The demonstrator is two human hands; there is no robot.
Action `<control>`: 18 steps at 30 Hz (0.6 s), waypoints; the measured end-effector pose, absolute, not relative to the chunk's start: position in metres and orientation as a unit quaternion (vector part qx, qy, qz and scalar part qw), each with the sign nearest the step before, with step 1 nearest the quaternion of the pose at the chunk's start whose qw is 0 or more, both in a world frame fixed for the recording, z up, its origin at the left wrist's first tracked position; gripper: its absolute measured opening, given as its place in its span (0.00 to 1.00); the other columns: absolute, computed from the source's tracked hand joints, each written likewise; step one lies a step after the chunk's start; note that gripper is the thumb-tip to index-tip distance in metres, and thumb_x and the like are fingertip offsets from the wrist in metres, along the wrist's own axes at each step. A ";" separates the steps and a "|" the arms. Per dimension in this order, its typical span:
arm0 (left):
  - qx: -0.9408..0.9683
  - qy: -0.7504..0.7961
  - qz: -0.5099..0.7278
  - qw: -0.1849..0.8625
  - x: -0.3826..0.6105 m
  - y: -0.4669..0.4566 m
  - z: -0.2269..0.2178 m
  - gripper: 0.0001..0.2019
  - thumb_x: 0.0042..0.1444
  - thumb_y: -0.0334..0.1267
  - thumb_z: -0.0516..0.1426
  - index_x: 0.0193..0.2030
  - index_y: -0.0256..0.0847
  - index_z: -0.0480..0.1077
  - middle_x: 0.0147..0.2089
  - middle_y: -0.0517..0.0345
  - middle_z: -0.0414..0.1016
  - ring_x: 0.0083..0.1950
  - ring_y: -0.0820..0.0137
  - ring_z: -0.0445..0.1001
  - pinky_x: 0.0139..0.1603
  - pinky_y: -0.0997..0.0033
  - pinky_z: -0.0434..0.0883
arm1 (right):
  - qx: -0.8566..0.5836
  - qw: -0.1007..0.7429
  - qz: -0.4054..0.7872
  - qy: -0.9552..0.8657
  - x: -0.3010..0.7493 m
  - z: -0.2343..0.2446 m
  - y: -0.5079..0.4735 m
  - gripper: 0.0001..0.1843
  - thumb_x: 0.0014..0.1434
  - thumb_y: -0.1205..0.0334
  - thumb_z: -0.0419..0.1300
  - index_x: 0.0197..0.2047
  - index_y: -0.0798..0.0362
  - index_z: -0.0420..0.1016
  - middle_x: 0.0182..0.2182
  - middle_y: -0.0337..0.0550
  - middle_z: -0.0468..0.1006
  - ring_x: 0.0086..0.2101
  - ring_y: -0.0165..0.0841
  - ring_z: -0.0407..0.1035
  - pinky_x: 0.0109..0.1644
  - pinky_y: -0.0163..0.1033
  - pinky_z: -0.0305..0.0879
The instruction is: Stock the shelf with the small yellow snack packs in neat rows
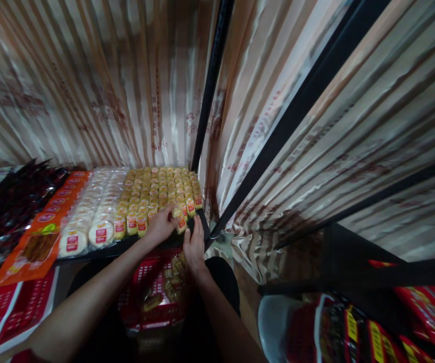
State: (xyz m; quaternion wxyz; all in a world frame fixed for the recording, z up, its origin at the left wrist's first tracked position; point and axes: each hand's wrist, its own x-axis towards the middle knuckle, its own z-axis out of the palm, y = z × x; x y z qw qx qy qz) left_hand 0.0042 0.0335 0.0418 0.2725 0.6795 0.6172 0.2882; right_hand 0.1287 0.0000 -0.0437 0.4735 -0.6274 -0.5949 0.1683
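My left hand pinches a small yellow-wrapped snack pack with a red and white label, at the front edge of the yellow rows. Beside it, my right hand has its fingers stretched out along the corner of the black shelf, with nothing seen in it. Rows of matching yellow packs stand behind both hands. Below the shelf, between my knees, a red basket contains more yellow packs, partly in shadow.
Left of the yellow rows lie round white wrapped cakes, an orange snack packet and dark shiny packets. A black post and pleated curtains close off the back. Another red basket is lower left; red packets lie lower right.
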 end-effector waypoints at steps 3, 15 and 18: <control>0.678 0.621 0.296 0.258 0.010 0.048 0.052 0.21 0.52 0.34 0.55 0.55 0.38 0.66 0.38 0.55 0.75 0.35 0.71 0.71 0.39 0.73 0.68 | -0.640 0.459 0.159 -0.596 0.129 -0.047 0.025 0.29 0.60 0.61 0.41 0.62 0.64 0.53 0.62 0.55 0.56 0.62 0.36 0.46 0.64 0.49 0.46; 0.723 0.587 0.298 0.210 0.053 0.104 0.053 0.21 0.53 0.30 0.53 0.56 0.38 0.65 0.46 0.52 0.72 0.43 0.70 0.71 0.48 0.71 0.67 | -0.665 0.395 0.153 -0.615 0.127 -0.072 0.058 0.27 0.57 0.67 0.43 0.60 0.62 0.60 0.61 0.54 0.59 0.62 0.37 0.48 0.64 0.48 0.48; 0.735 0.571 0.296 0.215 0.067 0.109 0.048 0.21 0.53 0.28 0.53 0.55 0.37 0.65 0.50 0.52 0.70 0.47 0.70 0.70 0.51 0.71 0.66 | -0.657 0.394 0.140 -0.627 0.128 -0.070 0.056 0.27 0.57 0.69 0.43 0.60 0.61 0.60 0.60 0.52 0.59 0.61 0.37 0.48 0.64 0.47 0.49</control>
